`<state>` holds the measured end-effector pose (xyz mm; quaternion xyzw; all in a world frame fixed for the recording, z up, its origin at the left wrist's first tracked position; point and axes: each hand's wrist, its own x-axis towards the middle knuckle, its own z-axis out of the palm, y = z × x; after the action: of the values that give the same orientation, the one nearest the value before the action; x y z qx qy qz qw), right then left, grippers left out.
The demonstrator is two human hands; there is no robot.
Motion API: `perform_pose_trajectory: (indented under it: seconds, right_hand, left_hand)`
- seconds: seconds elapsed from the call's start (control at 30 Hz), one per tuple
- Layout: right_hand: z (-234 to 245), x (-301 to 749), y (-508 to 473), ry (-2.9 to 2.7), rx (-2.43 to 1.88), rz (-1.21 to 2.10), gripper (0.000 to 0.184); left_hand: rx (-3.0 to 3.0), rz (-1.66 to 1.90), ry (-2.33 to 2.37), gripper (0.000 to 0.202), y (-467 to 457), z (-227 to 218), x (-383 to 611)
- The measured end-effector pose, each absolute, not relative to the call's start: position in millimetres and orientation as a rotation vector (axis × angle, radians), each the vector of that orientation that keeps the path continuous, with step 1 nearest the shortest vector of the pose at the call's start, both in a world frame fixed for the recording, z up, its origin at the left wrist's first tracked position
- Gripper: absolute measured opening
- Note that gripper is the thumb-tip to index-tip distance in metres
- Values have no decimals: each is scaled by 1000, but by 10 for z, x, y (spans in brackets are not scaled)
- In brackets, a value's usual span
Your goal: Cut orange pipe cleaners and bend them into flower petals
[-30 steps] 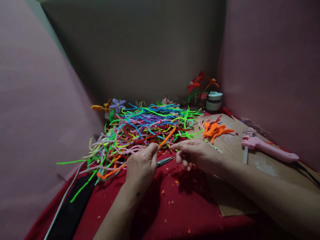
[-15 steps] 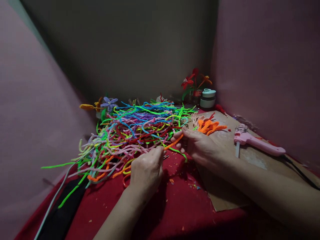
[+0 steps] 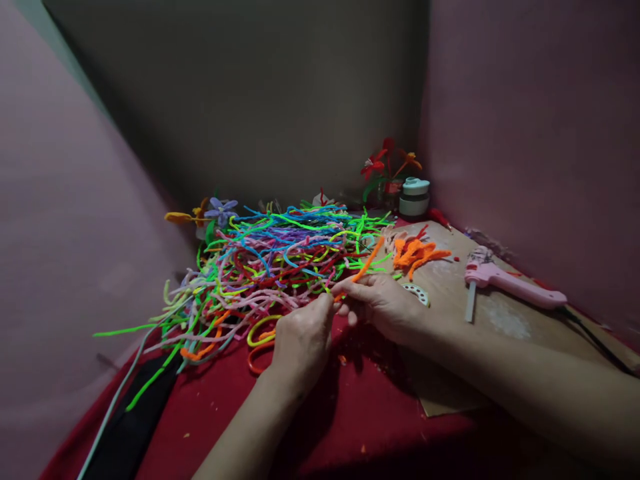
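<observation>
An orange pipe cleaner (image 3: 369, 260) runs between my two hands, its free end pointing up and to the right. My left hand (image 3: 306, 333) is closed, thumb and forefinger pinching its near end. My right hand (image 3: 383, 300) grips the same pipe cleaner close to the left fingertips. Just beyond the hands lies a big tangled heap of coloured pipe cleaners (image 3: 280, 250). Scissors with yellow and red handles (image 3: 260, 343) lie left of my left hand, their blades hidden. A bunch of folded orange pieces (image 3: 416, 253) sits past my right hand.
A pink glue gun (image 3: 515, 283) rests on a brown board (image 3: 450, 320) at the right, its black cord trailing off. A jar with a pale lid (image 3: 415, 197) and red pipe-cleaner flowers (image 3: 377, 163) stand at the back. A purple flower (image 3: 220, 210) is at the left.
My right hand has slid left and down along the orange pipe cleaner to meet my left hand. Its far end now sticks out free. A white perforated piece has come into sight.
</observation>
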<state>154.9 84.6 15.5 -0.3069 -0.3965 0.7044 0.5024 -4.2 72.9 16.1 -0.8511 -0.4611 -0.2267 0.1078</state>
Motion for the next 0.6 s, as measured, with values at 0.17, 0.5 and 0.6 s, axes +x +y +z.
perform_pose_trajectory:
  seconds: [0.17, 0.5, 0.6]
  right_hand:
    - [120, 1630, 941, -898, -751, 1602, 18]
    - [120, 1631, 919, -897, -727, 1634, 18]
    - [135, 1612, 891, -903, -722, 1645, 22]
  left_hand:
    - [-2636, -825, -1454, 23, 774, 206, -103]
    - [-2745, -1069, -1496, 14, 744, 218, -56]
    - [-2735, -1077, -1446, 15, 732, 224, -48]
